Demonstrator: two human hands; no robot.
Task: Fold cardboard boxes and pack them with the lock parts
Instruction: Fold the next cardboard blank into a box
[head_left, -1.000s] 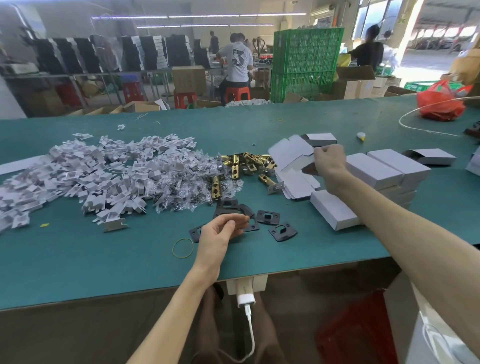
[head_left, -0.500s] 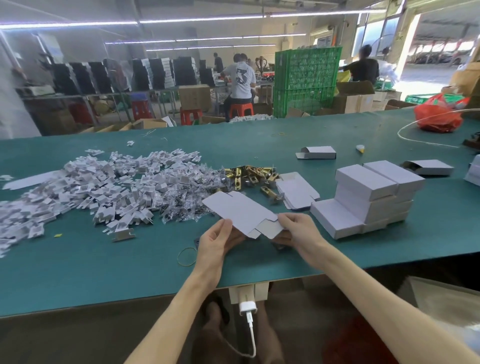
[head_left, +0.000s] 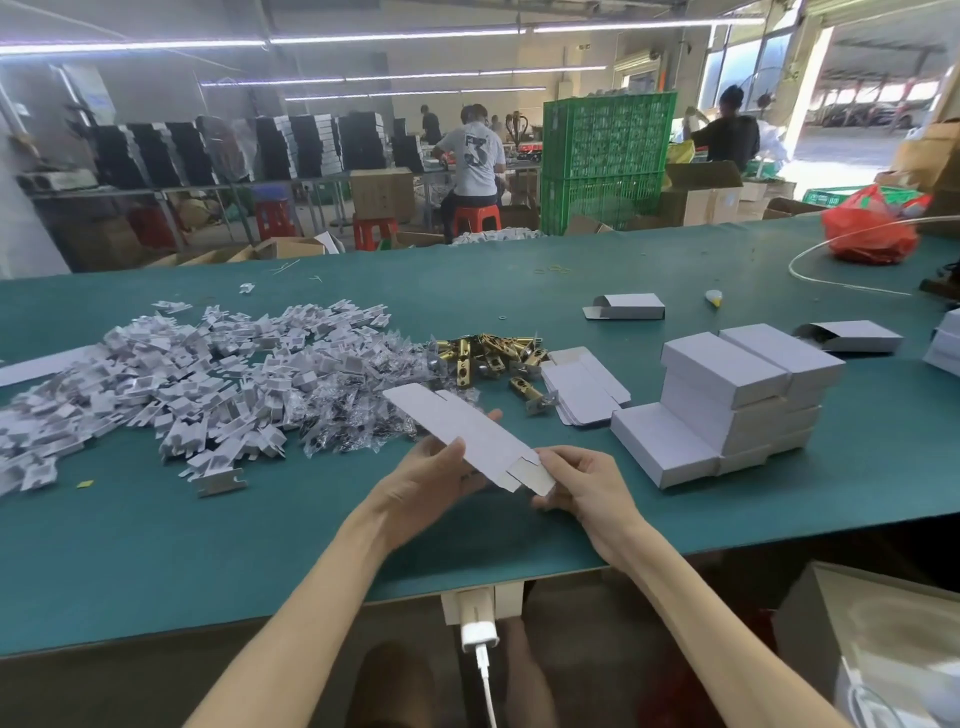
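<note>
A flat white cardboard box blank (head_left: 467, 434) is held just above the green table (head_left: 156, 545), slanting from far left to near right. My left hand (head_left: 431, 478) grips its middle from below, thumb on top. My right hand (head_left: 582, 488) pinches its near end flap. Brass lock latches (head_left: 488, 358) lie in a small heap behind the blank. More flat blanks (head_left: 584, 387) are stacked to the right of the latches. Folded white boxes (head_left: 727, 400) are piled further right.
A wide heap of white card inserts and small clear bags (head_left: 208, 379) covers the table's left half. Two open-ended boxes (head_left: 626, 306) (head_left: 852, 338) lie behind the pile. A red plastic bag (head_left: 867, 234) sits far right. A charger (head_left: 478, 629) hangs at the near edge.
My right hand took a blank from the stack and brought it toward me; my left hand left the black plates and took hold of it. Both hands now hold it, lifted slightly.
</note>
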